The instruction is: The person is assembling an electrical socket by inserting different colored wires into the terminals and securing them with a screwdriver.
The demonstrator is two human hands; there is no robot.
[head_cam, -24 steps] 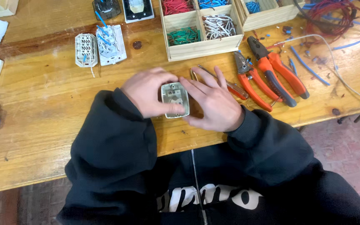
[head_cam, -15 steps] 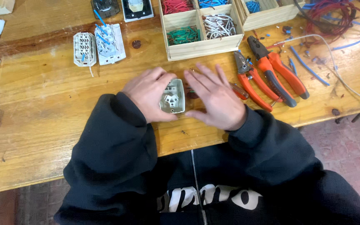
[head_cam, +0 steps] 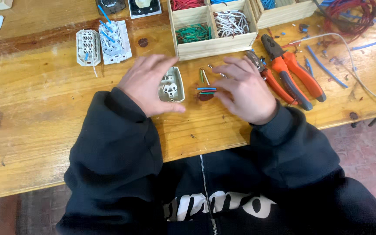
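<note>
On the wooden tabletop (head_cam: 44, 126), the left hand (head_cam: 146, 85) rests with fingers loosely spread against the small white plastic socket insert (head_cam: 171, 85). The right hand (head_cam: 244, 89), fingers spread and empty, hovers beside short coloured wire pieces (head_cam: 206, 90).

Now parting: right hand (head_cam: 244, 91) lifting off the socket insert (head_cam: 172, 85) and sliding right, uncovering short wire pieces (head_cam: 206, 90); left hand (head_cam: 146, 85) loosening, resting alongside the insert.
</note>
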